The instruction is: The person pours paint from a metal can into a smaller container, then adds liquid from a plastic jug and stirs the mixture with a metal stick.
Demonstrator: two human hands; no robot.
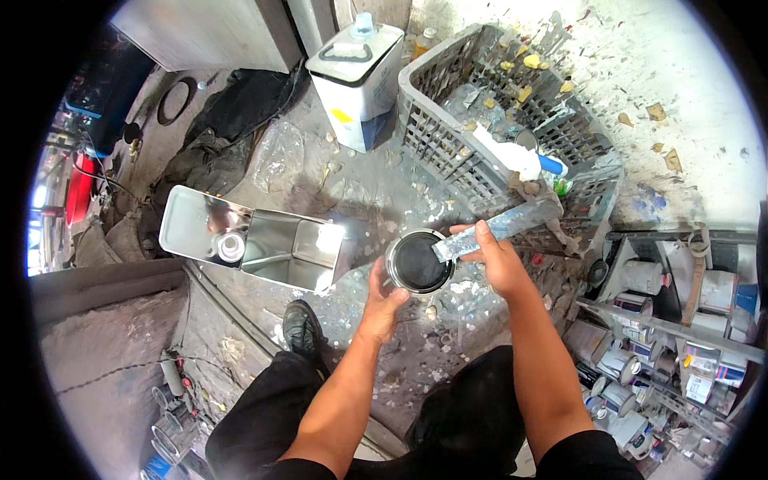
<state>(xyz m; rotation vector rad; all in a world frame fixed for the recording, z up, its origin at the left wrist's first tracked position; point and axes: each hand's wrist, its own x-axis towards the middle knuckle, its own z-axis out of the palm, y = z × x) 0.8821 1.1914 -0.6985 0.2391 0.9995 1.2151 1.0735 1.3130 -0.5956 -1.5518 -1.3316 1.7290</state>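
My left hand (382, 306) is closed around the side of a round metal paint can (390, 268). The can has no lid on, and dark grey paint (420, 264) shows inside it. In my right hand (498, 260) is a flat, paint-crusted stirring stick (520, 221), gripped between thumb and fingers. Its lower end lies over the can's right rim, at the dark paint; I cannot tell how deep it reaches. Left of the can, a rectangular metal tin (292, 250) lies cut open, its lid panel (192, 228) folded back with a white spout on it.
A grey plastic crate (448, 132) with rubbish stands at the far right. Beside it is a tall rectangular tin (352, 88) with a handle. Shelves (664, 320) of paint cans line the right. My shoe (302, 328) rests near the cut tin. Crumpled clear plastic (280, 156) lies beyond.
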